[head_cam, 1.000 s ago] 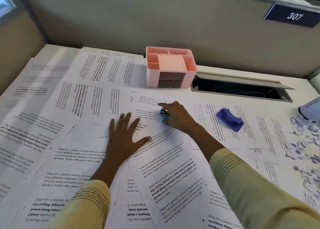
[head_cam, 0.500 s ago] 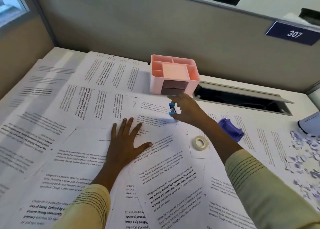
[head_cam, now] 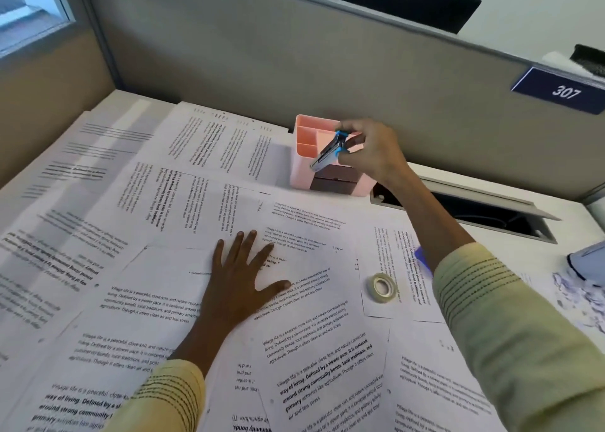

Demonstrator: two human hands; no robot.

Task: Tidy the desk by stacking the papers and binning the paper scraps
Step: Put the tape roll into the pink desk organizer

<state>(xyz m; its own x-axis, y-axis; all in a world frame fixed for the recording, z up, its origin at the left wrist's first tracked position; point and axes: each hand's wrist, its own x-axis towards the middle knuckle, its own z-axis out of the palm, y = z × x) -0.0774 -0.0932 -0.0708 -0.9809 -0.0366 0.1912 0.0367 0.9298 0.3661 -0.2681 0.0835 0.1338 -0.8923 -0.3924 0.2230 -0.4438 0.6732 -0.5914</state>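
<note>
Sign: on the far right we read "307" in white on a dark blue plate (head_cam: 560,91) fixed to the partition (head_cam: 262,55).
Printed text: we can make out "Village life is a peaceful, close-knit..." and the bold "way of living. Defined by a slower pace" on several sheets.
Papers: the papers (head_cam: 163,300) lie loose and overlapping across the desk (head_cam: 569,215), at many angles (some upside down to us).
Organizer: the pink organizer (head_cam: 306,156) stands at the far middle, against the partition; we see open compartments on top and a dark drawer in front, but cannot tell what is inside.
Right hand: our right hand (head_cam: 370,150) pinches a blue and metal staple remover (head_cam: 330,150) above the organizer.
Left hand: our left hand (head_cam: 239,281) lies flat on the papers, fingers spread wide.
Tape: a tape roll (head_cam: 382,287) rests on a sheet right of the left hand.
Scraps: paper scraps (head_cam: 579,304) lie heaped at the right edge.
</note>
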